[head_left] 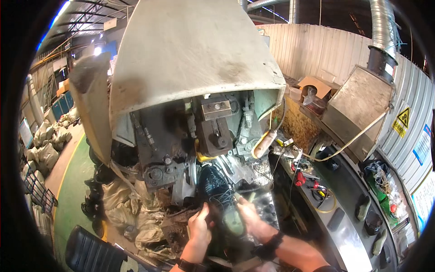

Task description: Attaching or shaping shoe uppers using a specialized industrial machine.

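A dark shoe upper (212, 180) with loose laces lies with its toe under the machine's clamp head and its pale green heel end (233, 219) toward me. My right hand (248, 215) grips the right side of the shoe near the laces, thumb and fingers closed against it. At the left of the shoe is my left hand (199, 227), thumb raised and fingers loosely bent and apart, with nothing visible in it. Metal jaw plates (235, 170) flank the toe, and a block-shaped press head (216, 136) stands above it.
A large pale hood (195, 50) overhangs the machine. To the right, a dark conveyor bench (337, 217) carries several shoe lasts and a red-handled tool (300, 178). Cloth sacks (120, 206) lie at the left, near a black chair (93, 249). A hanging handle (265, 144) dangles right of the press.
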The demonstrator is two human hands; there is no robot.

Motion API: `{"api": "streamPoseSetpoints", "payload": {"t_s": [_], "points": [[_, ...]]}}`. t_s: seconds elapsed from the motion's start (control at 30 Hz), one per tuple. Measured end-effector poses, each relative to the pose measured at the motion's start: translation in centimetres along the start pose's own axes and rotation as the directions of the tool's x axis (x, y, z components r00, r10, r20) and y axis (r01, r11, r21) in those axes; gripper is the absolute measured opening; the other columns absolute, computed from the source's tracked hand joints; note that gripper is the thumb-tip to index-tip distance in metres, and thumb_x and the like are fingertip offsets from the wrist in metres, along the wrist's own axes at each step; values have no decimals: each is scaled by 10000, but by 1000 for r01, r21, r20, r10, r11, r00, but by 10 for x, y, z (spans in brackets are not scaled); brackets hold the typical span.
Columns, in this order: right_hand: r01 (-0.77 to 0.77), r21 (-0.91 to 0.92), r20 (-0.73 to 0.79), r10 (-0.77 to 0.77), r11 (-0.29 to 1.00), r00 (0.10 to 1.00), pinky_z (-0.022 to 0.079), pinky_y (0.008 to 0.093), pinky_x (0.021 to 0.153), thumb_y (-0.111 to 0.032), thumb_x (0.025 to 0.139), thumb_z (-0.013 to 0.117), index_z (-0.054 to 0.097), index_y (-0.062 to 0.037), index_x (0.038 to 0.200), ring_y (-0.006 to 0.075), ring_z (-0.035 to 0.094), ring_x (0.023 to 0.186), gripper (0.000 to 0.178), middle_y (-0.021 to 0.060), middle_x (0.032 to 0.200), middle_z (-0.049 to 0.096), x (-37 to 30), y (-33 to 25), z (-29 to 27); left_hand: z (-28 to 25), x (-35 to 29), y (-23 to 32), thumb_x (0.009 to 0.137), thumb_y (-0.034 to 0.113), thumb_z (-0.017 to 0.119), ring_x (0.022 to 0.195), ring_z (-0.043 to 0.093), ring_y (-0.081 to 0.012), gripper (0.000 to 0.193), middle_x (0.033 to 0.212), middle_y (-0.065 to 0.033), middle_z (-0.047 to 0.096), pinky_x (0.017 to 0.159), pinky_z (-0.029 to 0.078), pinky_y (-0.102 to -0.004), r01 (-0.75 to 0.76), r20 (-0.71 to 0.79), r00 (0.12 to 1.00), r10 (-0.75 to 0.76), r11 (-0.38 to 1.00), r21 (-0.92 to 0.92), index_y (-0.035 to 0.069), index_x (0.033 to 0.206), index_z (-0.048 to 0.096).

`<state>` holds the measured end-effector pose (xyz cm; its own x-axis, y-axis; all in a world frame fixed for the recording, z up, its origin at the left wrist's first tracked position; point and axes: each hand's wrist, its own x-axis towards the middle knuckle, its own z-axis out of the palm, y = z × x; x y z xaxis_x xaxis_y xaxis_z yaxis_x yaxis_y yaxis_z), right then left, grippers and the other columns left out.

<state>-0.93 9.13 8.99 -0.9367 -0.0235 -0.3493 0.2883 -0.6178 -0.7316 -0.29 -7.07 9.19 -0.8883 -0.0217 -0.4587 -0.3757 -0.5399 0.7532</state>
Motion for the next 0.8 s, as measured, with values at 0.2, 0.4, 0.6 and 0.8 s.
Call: {"api": "streamPoseSetpoints", "payload": {"t_s": [0.2,0.4,0.6,0.8], "points": [[-27,41,-27,28,999,999,544,295,635,-204,979,630,369,-50,1425,153,634,771,540,45,929,630,27,-1,-14,3,25,-14,955,319,649,797,614,-170,244,903,-16,677,686,468,-330,25,3,1000,-25,989,-143,79,993,665],[139,-41,19,-138,989,990,529,272,711,-180,956,665,276,-6,1466,129,634,828,665,68,1010,663,54,7,-30,23,65,-74,1035,263,524,755,581,-143,269,861,-25,597,653,490,-294,-356,-310,907,284,911,-210,19,945,593],[163,69,-41,-160,984,986,437,171,558,-163,958,667,385,-49,1361,20,536,625,505,-16,823,654,53,13,-20,29,58,-72,1065,332,432,979,617,-170,369,1137,-62,656,881,499,-329,-276,-268,941,206,926,-257,8,1162,578],[187,-224,-101,-213,957,972,308,164,471,-183,939,699,299,23,1443,-19,409,537,676,-106,653,499,67,37,-55,25,59,-85,1060,373,427,965,637,-176,414,1157,-64,655,865,521,-336,-292,-221,947,235,915,-278,12,1207,563]]}}
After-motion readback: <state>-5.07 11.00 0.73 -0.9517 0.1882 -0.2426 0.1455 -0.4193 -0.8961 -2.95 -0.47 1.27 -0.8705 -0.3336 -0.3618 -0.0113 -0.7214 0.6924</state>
